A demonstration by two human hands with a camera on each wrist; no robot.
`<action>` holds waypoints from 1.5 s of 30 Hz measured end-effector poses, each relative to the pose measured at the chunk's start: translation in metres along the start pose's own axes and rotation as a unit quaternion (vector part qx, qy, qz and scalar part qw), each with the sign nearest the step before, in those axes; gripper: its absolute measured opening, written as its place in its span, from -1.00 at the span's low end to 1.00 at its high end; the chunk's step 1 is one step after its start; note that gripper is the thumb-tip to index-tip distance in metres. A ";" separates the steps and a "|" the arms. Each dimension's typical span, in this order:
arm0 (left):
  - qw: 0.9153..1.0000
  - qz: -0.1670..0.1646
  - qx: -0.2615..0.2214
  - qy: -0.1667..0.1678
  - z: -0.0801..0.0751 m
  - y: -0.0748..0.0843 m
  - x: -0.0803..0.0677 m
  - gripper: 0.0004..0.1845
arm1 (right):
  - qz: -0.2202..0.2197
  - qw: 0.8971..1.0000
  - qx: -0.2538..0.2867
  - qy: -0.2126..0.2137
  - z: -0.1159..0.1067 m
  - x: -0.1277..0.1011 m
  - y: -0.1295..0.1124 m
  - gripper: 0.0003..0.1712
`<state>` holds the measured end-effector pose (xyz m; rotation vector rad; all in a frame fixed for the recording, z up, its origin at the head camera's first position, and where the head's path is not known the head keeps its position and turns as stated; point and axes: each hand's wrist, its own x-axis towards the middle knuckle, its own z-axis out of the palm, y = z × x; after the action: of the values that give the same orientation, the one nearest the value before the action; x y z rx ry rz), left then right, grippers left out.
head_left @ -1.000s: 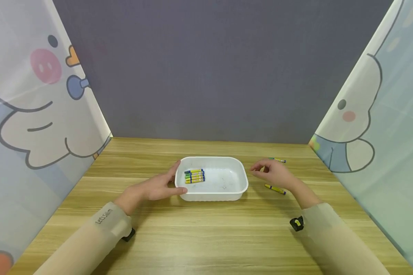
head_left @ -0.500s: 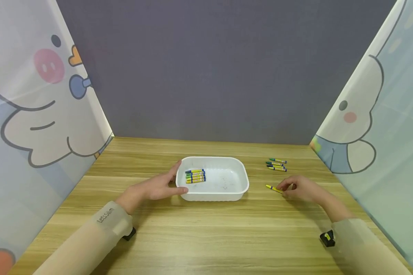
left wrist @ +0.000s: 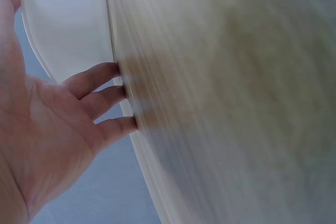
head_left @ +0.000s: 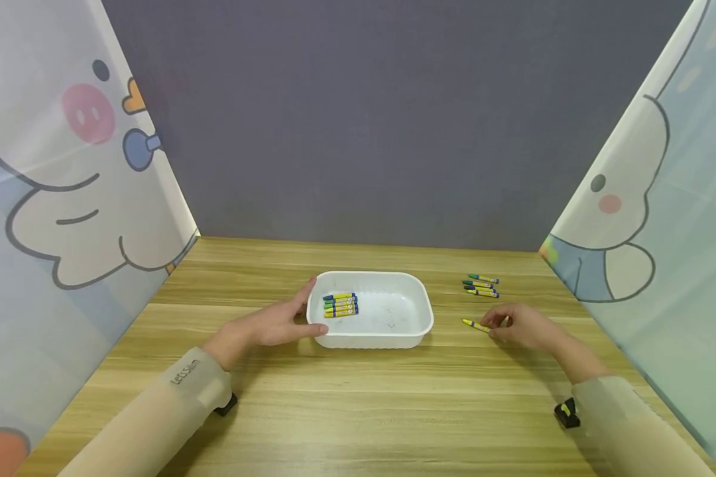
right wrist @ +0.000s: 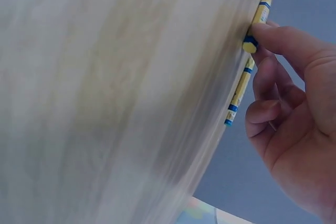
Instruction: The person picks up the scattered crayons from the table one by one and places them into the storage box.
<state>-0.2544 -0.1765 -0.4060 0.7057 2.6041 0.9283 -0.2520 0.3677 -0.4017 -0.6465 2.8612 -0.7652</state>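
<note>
A white plastic tray [head_left: 394, 341] stands in the middle of the wooden table, with several yellow-wrapped crayons [head_left: 341, 305] lying side by side at its left end. My left hand [head_left: 274, 323] rests against that end. Its thumb lies over the near rim, and in the left wrist view its spread fingers [left wrist: 107, 97] reach down to the tabletop. To the right of the tray, my right hand [head_left: 522, 324] pinches the blue-banded end of a yellow crayon [head_left: 473, 324] between thumb and fingertips. That crayon [right wrist: 264, 14] lies at or just above the table; any gap is unclear.
Behind my right hand, several more crayons [head_left: 481, 286] lie in a loose group on the wooden table [head_left: 358, 411]. A dark grey panel [head_left: 358, 132] closes off the back. Cartoon-printed cloths stand at the left [head_left: 54, 199] and right [head_left: 692, 265].
My right hand has moved right and toward me from beside the tray and now pinches the near crayon, uncovering the group behind. My left hand stays at the tray's left end.
</note>
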 end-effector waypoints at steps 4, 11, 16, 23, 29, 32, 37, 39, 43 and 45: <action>1.000 0.005 -0.004 0.000 0.000 0.001 0.000 0.28 | -0.009 1.000 -0.010 0.010 0.004 0.001 0.001 -0.81; 1.000 -0.002 -0.008 -0.003 -0.001 0.002 -0.001 0.30 | -0.003 1.000 -0.012 0.022 0.008 0.001 -0.002 -0.80; 1.000 -0.007 -0.006 -0.004 0.000 0.003 -0.001 0.31 | 0.002 0.998 -0.019 0.060 0.005 0.009 -0.016 -0.79; 1.000 -0.010 0.000 0.001 0.001 0.002 -0.002 0.31 | -0.016 0.995 -0.020 0.100 -0.001 0.033 -0.050 -0.78; 1.000 -0.012 -0.005 -0.001 0.001 0.001 -0.004 0.31 | -0.046 0.993 -0.002 0.109 0.005 0.053 -0.084 -0.77; 1.000 -0.012 -0.002 0.000 0.002 0.001 -0.004 0.31 | -0.060 0.993 0.021 0.101 0.012 0.063 -0.101 -0.76; 1.000 -0.007 0.003 0.004 0.000 0.003 -0.003 0.30 | -0.086 0.992 0.034 0.088 0.025 0.079 -0.128 -0.75; 1.000 -0.008 0.008 0.006 -0.001 0.003 -0.003 0.30 | -0.098 0.991 0.037 0.082 0.032 0.087 -0.137 -0.75; 1.000 -0.012 0.019 0.008 -0.001 0.003 -0.002 0.30 | -0.116 0.990 0.056 0.060 0.049 0.105 -0.149 -0.75; 1.000 -0.010 0.020 0.007 -0.001 0.003 -0.001 0.30 | -0.121 0.990 0.059 0.046 0.057 0.113 -0.155 -0.75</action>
<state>-0.2530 -0.1753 -0.4030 0.6841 2.6442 0.8798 -0.2839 0.1724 -0.3738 -0.9779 2.8227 -1.0157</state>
